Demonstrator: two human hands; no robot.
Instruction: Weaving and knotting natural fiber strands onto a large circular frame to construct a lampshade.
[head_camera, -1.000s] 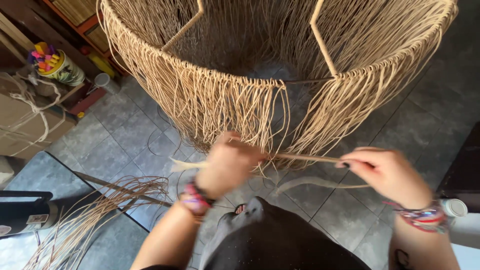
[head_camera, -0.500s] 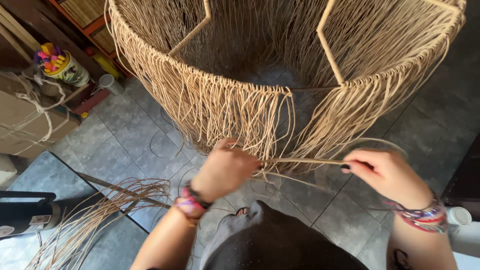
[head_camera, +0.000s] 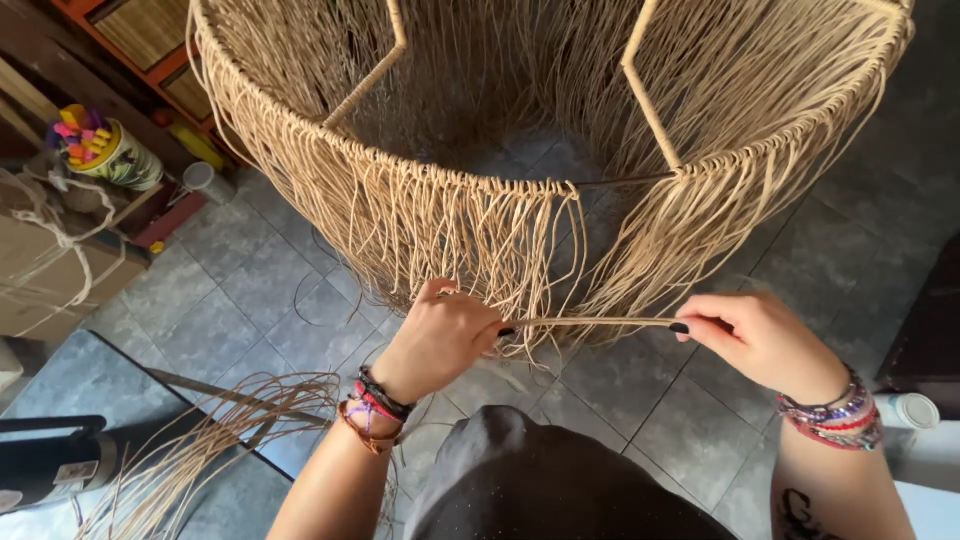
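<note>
1. Left hand (head_camera: 442, 337) was curled into a loose fist right at the bottom of the fringe, fingers pinching one end of a tan cord (head_camera: 600, 322)
2. Right hand (head_camera: 760, 335) had the other end of that cord pinched between thumb and fingertip, so the cord ran pretty much straight and level between the two hands, just under the hanging strands
3. The big round frame (head_camera: 650, 95) stood over the grey tiled floor (head_camera: 250, 290), wrapped in tan cord, with a long fringe (head_camera: 470, 240) dangling off its lower ring; there was a bare stretch of ring on the near side, right of the middle
4. Both wrists had stacks of colourful bracelets (head_camera: 372, 408)
5. A loose bundle of cords (head_camera: 200, 440) lay fanned out on the floor toward the near left
6. Far left there was a painted tin of bright bits (head_camera: 105, 150) on a low shelf
</note>
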